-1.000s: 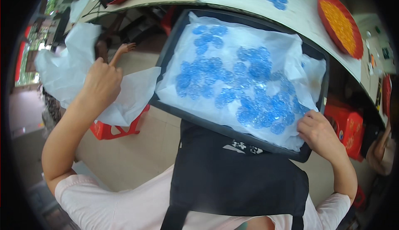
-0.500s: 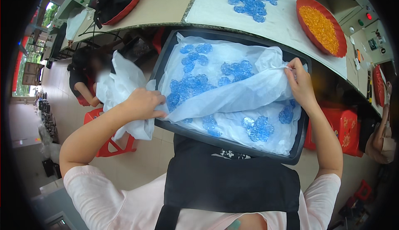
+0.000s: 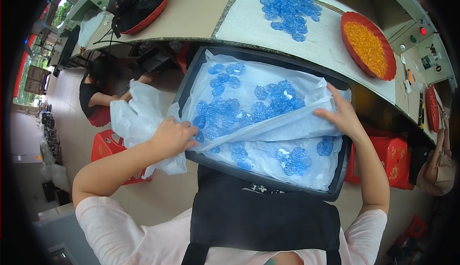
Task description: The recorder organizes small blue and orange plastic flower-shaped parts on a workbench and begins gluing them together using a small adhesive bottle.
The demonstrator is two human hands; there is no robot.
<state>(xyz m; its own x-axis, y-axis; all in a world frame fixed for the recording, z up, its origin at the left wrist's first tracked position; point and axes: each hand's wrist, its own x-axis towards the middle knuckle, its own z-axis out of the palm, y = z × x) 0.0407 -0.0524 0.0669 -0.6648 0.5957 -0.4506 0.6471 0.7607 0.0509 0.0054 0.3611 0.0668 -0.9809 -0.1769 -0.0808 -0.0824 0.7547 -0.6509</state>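
A thin white sheet [image 3: 268, 130] stretches in a loose fold across a dark tray [image 3: 339, 176], over a white lining. Clear blue flower-shaped pieces [image 3: 223, 114] lie in clusters on the lining, on both sides of the fold; what lies beneath it is hidden. My left hand [image 3: 175, 136] is closed on the sheet at the tray's left edge, and a crumpled part [image 3: 139, 112] hangs outside. At the tray's right side, my right hand [image 3: 341, 114] grips the fold's other end, thumb and forefinger spread around the bunched material.
Beyond the tray, a bench holds a pile of blue pieces [image 3: 291, 12], a red dish of orange pieces [image 3: 366, 47] and a black bag [image 3: 136, 6]. Red stools [image 3: 108, 152] stand below. A person [image 3: 98, 92] crouches at left; another person's arm [image 3: 441, 145] shows at right.
The sheet's right end has come lower and toward me with my right hand, whose thumb and forefinger have spread. More blue pieces show behind the fold. My left hand has moved slightly.
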